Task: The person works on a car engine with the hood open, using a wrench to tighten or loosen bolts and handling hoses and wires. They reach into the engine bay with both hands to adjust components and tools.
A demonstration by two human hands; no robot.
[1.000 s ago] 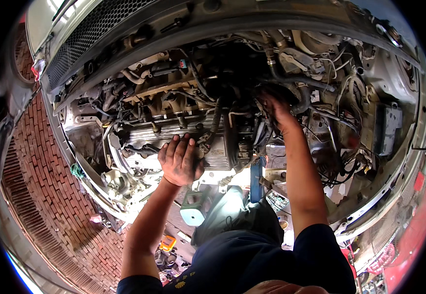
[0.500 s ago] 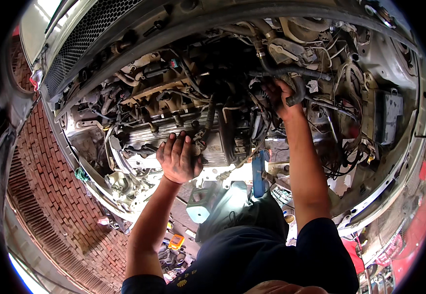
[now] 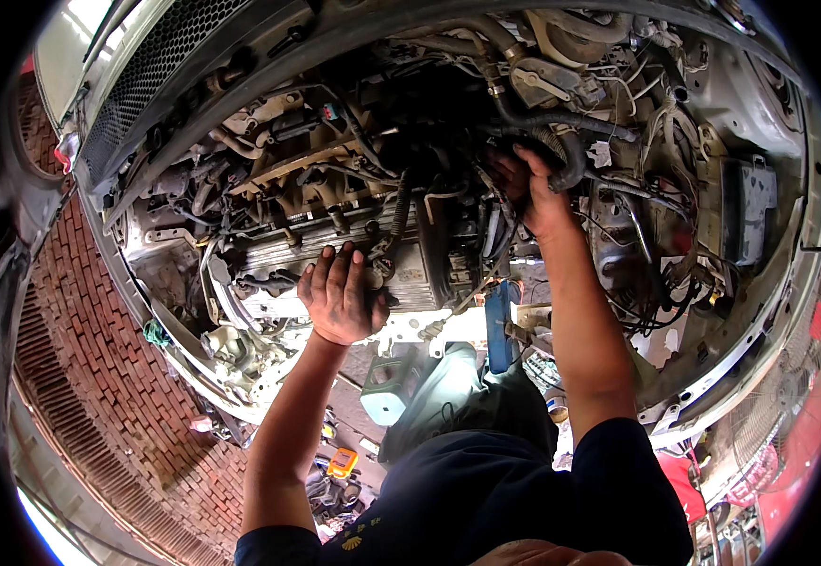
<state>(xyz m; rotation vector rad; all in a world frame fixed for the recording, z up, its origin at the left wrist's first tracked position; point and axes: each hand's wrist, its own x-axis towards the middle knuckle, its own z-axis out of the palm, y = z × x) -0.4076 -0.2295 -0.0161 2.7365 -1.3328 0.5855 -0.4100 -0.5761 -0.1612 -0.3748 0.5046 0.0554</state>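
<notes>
My left hand (image 3: pixel 340 300) lies on the front part of the engine (image 3: pixel 283 250), fingers stretched out and nearly together, beside a round cap at its thumb side. My right hand (image 3: pixel 540 198) reaches into the engine bay between a bundle of dark wires (image 3: pixel 496 203) and a thick black hose (image 3: pixel 573 162). Its fingers are bent toward the wires and lie partly in shadow; whatever they grip is hidden. A ribbed hose (image 3: pixel 550 143) runs just above that hand.
A blue upright bar-shaped thing (image 3: pixel 498 325) stands at the car's front edge, close to my body. Cables and hoses crowd the right side, near a black box (image 3: pixel 748 209). The raised hood (image 3: pixel 179 80) hangs overhead. An orange device (image 3: pixel 343 462) lies below on the left.
My right hand has shifted a little left and its fingers have turned in toward the dark wires. My left hand stays on the engine. The view has moved slightly.
</notes>
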